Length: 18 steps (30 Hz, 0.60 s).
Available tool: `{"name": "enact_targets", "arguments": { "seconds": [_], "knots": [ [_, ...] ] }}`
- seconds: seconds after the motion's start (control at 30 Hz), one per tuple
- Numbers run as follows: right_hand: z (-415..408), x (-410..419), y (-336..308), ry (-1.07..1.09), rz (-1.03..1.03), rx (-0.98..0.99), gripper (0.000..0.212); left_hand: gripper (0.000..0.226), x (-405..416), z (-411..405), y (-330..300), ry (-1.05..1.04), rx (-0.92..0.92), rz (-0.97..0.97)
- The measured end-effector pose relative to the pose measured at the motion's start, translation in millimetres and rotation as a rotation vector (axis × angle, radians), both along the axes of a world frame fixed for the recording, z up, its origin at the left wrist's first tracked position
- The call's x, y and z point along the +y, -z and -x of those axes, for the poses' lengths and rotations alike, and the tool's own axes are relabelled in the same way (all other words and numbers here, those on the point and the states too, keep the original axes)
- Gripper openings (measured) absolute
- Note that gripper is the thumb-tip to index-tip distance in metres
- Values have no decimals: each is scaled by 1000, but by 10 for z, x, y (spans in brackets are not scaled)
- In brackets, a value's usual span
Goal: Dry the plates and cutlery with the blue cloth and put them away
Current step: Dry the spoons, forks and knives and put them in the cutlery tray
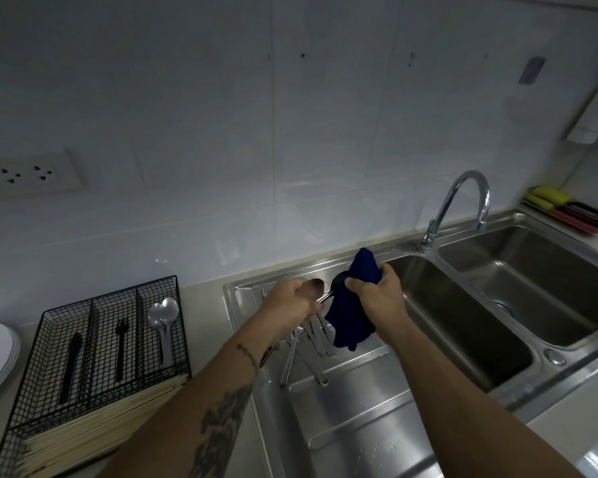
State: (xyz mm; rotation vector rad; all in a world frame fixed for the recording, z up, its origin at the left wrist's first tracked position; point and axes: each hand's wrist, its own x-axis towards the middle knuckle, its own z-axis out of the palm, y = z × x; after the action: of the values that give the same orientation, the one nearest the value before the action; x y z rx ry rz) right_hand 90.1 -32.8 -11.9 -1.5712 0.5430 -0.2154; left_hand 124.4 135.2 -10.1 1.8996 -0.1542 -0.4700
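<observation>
Blue cloth (351,312), soft and crumpled, bunched in the right hand (377,294); left hand (290,301) grips a shiny steel spoon (316,288).

Dark blue cloth (351,315) — black wire-mesh tray (94,353) — yellow sponges (546,196).

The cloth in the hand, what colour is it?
Dark blue cloth, seen in the head view.
</observation>
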Motion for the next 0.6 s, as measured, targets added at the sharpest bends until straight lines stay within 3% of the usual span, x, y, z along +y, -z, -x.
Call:
{"name": "enact_targets", "arguments": {
  "seconds": [0.1, 0.17, 0.37, 0.6],
  "knots": [
    [19, -12, -16, -96, -305, 59, 45, 20, 16, 12, 15, -65, 0, 12],
    [31, 17, 9, -121, -337, 70, 44, 15, 44, 32, 53, -113, 16, 28],
    [76, 146, 98, -27, 185, -9, 41, 23, 18, 206, 184, -130, 20, 50],
    [-11, 75, -118, 53, 441, -29, 37, 21, -8, 253, 177, -215, 1, 122]
  ]
}}
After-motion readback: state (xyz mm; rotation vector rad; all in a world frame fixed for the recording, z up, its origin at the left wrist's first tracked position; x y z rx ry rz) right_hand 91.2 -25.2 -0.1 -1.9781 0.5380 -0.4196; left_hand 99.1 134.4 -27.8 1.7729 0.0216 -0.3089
